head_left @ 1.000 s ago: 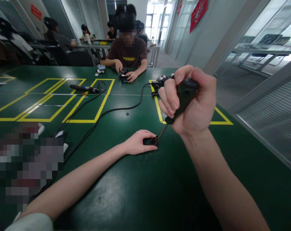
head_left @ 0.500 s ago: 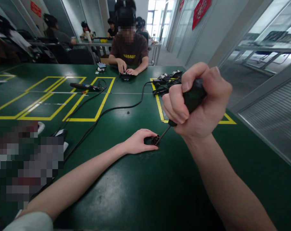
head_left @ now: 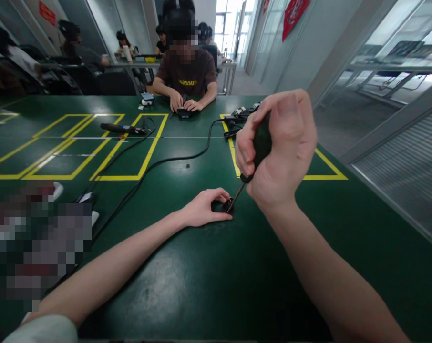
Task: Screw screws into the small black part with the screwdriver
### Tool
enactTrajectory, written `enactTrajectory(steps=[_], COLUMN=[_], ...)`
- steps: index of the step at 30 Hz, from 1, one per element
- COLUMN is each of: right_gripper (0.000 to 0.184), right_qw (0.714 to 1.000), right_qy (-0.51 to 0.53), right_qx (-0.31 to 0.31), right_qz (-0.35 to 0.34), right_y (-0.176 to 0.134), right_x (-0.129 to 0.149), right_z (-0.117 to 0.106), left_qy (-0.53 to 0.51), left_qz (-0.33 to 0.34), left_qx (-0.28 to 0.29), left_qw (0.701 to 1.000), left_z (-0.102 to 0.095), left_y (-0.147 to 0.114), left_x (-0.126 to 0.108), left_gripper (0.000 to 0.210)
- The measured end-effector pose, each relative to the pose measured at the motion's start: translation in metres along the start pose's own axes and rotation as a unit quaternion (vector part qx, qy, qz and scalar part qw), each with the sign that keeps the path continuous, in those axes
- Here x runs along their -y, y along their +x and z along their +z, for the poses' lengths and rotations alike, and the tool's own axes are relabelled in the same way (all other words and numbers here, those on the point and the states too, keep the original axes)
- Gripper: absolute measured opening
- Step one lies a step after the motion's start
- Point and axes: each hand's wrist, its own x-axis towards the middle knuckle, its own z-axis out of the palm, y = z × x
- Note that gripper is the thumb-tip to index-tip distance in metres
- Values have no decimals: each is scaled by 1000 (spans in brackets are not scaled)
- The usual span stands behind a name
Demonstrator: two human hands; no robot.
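Note:
My right hand (head_left: 280,143) is wrapped round the dark handle of a screwdriver (head_left: 239,191). Its thin metal shaft slants down to the left, and the tip meets a small black part (head_left: 228,206) on the green table. Thumb and fingers of my left hand (head_left: 208,207) close round that black part from the left and pin it to the tabletop. The part has a short round tube on top; its exact kind cannot be made out, and my fingers hide some of it.
A black cable (head_left: 180,158) runs across the green table (head_left: 187,267). Black cables and adapters (head_left: 233,125) lie behind my right hand. A dark hand tool (head_left: 123,128) lies among yellow tape outlines. Across the table a person (head_left: 185,76) handles a small dark device.
My right hand has rotated about the screwdriver handle, its back and thumb turning towards me, and moved slightly left. My left hand keeps its hold on the black part.

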Motion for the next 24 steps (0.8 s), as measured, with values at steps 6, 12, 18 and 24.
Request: enactTrajectory(steps=[6,12,18,24], right_gripper=[34,31,44,48], right_qw=[997,990,996,1000], right_qy=[-68,-78,-84,6], right_qx=[8,-93,11,10], right_qz=[46,-68,23,24], right_y=[3,-4,6,5], right_x=[12,1,1,7], right_z=[-6,24,17,16], left_qy=[22,25,21,30], left_qz=[-3,-5,-8,-9], left_qx=[2,11,2,-7], left_qw=[1000,1000,1000,999], left_z=[-1,0,0,1], left_y=[1,1,0,1], left_x=[0,1,1,2], left_gripper=[32,29,36,34])
